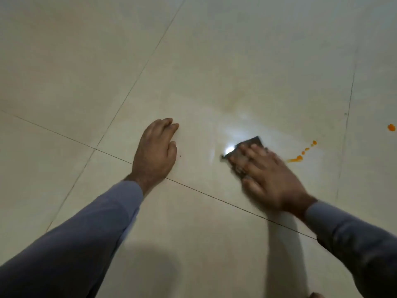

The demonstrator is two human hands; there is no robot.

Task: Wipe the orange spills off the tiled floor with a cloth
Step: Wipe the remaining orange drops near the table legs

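Pressing a dark cloth (pixel 247 157) flat under straight fingers, the right hand (pixel 270 181) is risking smearing the orange drops (pixel 299 157) just beside it across the floor (pixel 214 61), while the left hand (pixel 155 149) is bracing open-palmed, its grip empty.

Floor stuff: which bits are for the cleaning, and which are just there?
For the cleaning:
- dark cloth, pressed flat under the right hand
- orange drips beside it
- orange blob farther right
- tiled floor

Just there:
- left hand, resting on the floor
- tiny dark speck
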